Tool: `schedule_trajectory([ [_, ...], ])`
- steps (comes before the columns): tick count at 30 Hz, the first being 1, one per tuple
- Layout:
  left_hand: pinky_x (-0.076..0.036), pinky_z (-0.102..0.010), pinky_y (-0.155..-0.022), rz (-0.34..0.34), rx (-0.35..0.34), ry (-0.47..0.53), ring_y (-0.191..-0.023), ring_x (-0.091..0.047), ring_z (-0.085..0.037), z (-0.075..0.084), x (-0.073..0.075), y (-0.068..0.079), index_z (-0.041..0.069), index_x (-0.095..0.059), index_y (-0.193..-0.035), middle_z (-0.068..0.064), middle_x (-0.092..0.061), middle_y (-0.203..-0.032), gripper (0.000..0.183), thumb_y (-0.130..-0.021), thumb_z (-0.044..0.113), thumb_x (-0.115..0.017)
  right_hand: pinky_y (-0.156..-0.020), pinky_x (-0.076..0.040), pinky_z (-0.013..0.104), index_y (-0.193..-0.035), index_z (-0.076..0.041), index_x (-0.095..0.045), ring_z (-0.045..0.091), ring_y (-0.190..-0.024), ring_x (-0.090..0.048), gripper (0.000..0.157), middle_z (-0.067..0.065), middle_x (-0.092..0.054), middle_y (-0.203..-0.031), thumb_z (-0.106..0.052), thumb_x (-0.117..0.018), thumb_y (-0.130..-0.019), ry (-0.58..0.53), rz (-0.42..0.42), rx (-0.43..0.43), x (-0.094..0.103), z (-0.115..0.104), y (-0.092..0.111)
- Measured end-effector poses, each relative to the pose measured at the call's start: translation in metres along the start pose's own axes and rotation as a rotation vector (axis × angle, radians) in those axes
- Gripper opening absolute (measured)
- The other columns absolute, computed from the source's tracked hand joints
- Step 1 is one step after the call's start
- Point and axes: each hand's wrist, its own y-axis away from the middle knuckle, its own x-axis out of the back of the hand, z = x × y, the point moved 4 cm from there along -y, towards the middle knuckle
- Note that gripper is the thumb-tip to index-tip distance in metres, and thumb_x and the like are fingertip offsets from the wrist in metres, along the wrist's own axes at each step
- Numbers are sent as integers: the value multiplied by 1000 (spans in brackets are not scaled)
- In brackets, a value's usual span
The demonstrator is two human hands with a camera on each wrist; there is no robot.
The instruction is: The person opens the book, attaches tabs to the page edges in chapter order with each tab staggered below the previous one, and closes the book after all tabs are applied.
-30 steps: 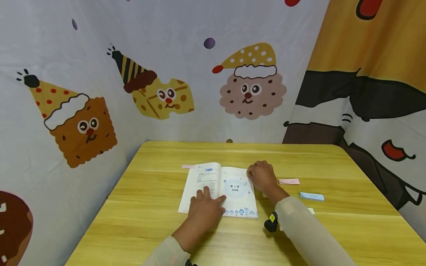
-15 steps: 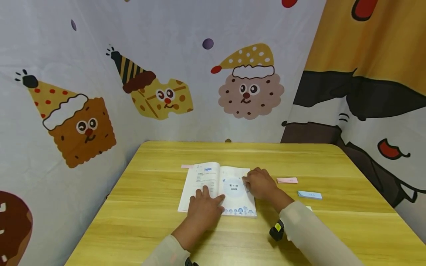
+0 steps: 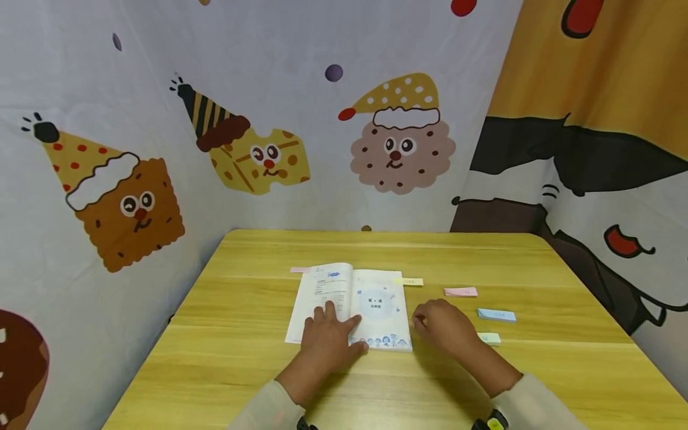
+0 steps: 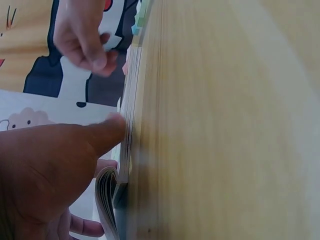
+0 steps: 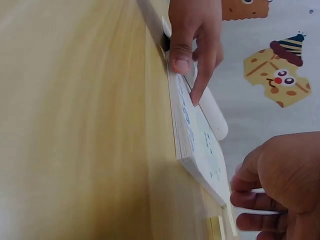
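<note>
An open book (image 3: 376, 328) lies on the table, its printed pages facing up. My left hand (image 3: 329, 340) rests spread across the left page and the fold, holding the pages down; its thumb sits at the lower edge. A yellow sticky tab (image 3: 414, 282) sticks out from the upper right edge of the right page. Another tab, pink (image 3: 298, 270), projects at the upper left. Just right of the book hovers my right hand (image 3: 443, 325), its fingers loosely curled around nothing. In the right wrist view a small yellow pad (image 5: 216, 229) lies near that hand.
Right of my right hand lie a pink sticky-note pad (image 3: 460, 292), a blue pad (image 3: 497, 315) and a pale green pad (image 3: 490, 338). The wooden table (image 3: 258, 382) ends at a cloth backdrop (image 3: 322, 209) with cartoon prints.
My right hand has let go of the yellow tab at the page edge and moved down and toward me, uncovering it. My left hand has stayed on the book.
</note>
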Motion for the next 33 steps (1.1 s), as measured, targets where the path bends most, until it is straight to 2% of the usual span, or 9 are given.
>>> schedule_trajectory([
  [4,-34,-43,-67,-4,-5,-9,-88,-38,-32,-1,0,0,42,-52,-132,-17,-38,-105,69,-72,74,-56,-62,-45,30,-76,-25,-69,7,-72,-53,11,-13,-61,-79,-19,-65,-86,-32,-88,-78,0,6,15],
  [8,-34,-43,-65,-3,-7,-15,-86,-38,-31,-3,0,0,42,-52,-132,-16,-38,-105,67,-73,74,-56,-68,-48,32,-79,-26,-70,9,-82,-58,10,-15,-61,-81,-21,-66,-86,-54,-124,-80,-4,7,24],
  [17,-35,-44,-67,-26,-14,3,-89,-37,-31,-5,-2,-1,43,-51,-132,-17,-38,-109,65,-75,73,-55,-70,-47,32,-79,-25,-70,8,-81,-56,8,-17,-59,-78,-20,-68,-84,-50,-87,-14,-7,0,30],
  [25,-36,-46,-72,-31,-31,8,-93,-38,-33,-5,1,-2,43,-51,-132,-18,-39,-115,59,-79,69,-53,-69,-47,32,-83,-24,-72,8,-84,-57,5,-16,-60,-82,-22,-67,-85,-70,-63,-35,-4,0,30],
  [28,-36,-46,-72,-40,-37,-4,-93,-39,-33,-5,2,-2,44,-51,-132,-18,-40,-114,54,-83,67,-48,-73,-48,31,-85,-22,-72,8,-88,-57,5,-16,-62,-85,-21,-67,-85,-83,-34,17,-4,-3,30],
  [30,-37,-47,-72,-49,-41,-18,-93,-39,-33,-5,2,-2,44,-50,-133,-18,-40,-113,51,-87,65,-45,-79,-48,32,-90,-19,-72,10,-94,-57,8,-14,-64,-91,-18,-66,-86,-88,-17,99,-6,-7,29],
  [33,-39,-47,-72,-52,-42,-33,-91,-41,-33,-4,3,-1,42,-50,-134,-18,-43,-110,50,-89,62,-43,-85,-47,34,-108,-13,-69,13,-104,-55,22,-5,-64,-106,-17,-65,-86,-93,-13,211,-10,-16,28],
])
